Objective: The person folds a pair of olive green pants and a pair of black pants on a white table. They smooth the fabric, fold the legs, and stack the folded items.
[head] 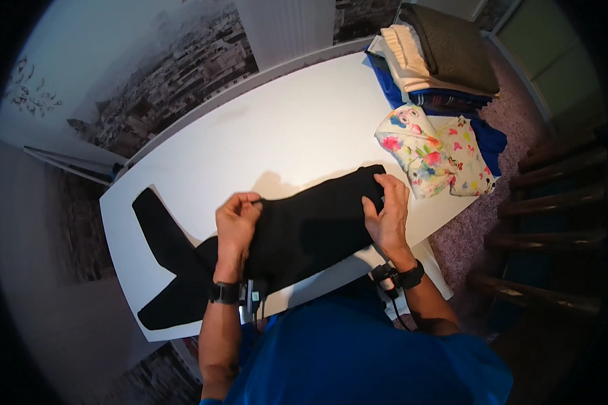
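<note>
A black garment point(314, 228) lies across the white table, its wide part in front of me. Two narrow parts, like sleeves or legs, spread out towards the table's left end. My left hand point(238, 220) pinches the garment's far edge near its middle, thumb against fingertips. At the right end of the cloth is my right hand point(389, 210), thumb and fingers apart, fingertips resting on the fabric by its corner. The part of the garment under my left wrist is hidden. Both wrists wear black straps with small devices and cables.
Right of the garment, a white floral-print garment point(435, 154) lies loosely on the white table point(294, 121). Behind it stands a stack of folded textiles point(435, 61), brown on top, with cream and blue below. A dark wooden chair point(547, 238) stands on the carpet at right.
</note>
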### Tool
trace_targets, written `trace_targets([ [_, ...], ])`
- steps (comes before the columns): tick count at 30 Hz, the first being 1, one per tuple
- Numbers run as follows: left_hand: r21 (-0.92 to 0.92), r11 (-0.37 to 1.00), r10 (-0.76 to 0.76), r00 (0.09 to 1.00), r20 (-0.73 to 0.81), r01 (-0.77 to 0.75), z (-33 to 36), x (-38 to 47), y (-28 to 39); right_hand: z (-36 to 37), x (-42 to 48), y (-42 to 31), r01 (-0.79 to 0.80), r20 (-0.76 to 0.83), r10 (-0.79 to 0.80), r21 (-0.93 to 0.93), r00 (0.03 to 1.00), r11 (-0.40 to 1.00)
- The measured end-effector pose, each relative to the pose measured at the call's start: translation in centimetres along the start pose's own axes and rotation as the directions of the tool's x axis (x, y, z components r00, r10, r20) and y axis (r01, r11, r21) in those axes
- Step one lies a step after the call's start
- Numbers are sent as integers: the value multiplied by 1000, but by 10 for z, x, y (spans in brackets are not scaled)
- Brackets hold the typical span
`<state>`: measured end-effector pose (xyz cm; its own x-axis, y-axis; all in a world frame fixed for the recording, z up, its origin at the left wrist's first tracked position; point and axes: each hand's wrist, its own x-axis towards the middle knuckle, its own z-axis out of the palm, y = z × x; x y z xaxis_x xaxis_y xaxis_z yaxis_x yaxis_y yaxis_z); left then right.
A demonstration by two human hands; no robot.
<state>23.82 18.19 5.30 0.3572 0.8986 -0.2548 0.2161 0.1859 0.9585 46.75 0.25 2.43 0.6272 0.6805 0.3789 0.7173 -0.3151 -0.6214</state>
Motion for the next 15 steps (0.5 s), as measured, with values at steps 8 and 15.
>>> trace_targets([
  [8,537,757,483,872,-78,-372,7,58,-39,10,4,13,131,68,-121,-178,990,975],
  [15,759,478,688,726,-12,-441,11,61,-34,26,19,11,319,174,-277,-293,945,901],
])
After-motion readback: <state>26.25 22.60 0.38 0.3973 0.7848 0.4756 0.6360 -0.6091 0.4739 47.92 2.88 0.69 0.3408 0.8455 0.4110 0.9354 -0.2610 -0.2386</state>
